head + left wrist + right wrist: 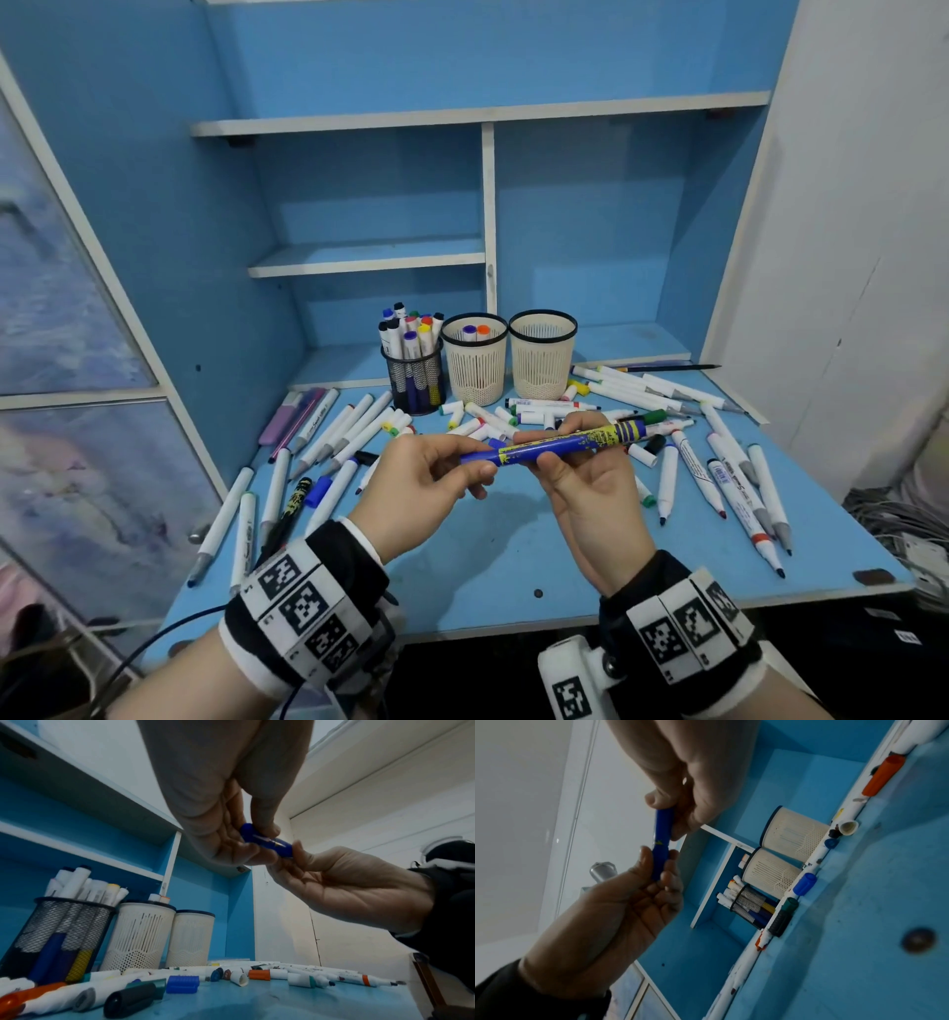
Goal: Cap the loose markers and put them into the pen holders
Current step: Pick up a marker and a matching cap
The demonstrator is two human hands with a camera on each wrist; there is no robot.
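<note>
Both hands hold one blue marker with yellow print (565, 443) level above the middle of the desk. My left hand (480, 465) pinches its plain blue left end, and my right hand (545, 452) grips its middle. In the left wrist view the left fingers (257, 850) close round the marker's blue end (267, 839). The right wrist view shows the marker (661, 841) between both hands. At the back stand a black mesh holder (413, 383) full of markers, a cream holder (475, 367) with two, and a second cream holder (542, 360).
Many loose white markers (729, 483) and caps lie across the blue desk (488, 575) on both sides of my hands. A loose blue cap (322, 485) lies at the left. Blue shelves (369, 257) rise behind the holders. Cables (904, 519) lie beyond the desk's right edge.
</note>
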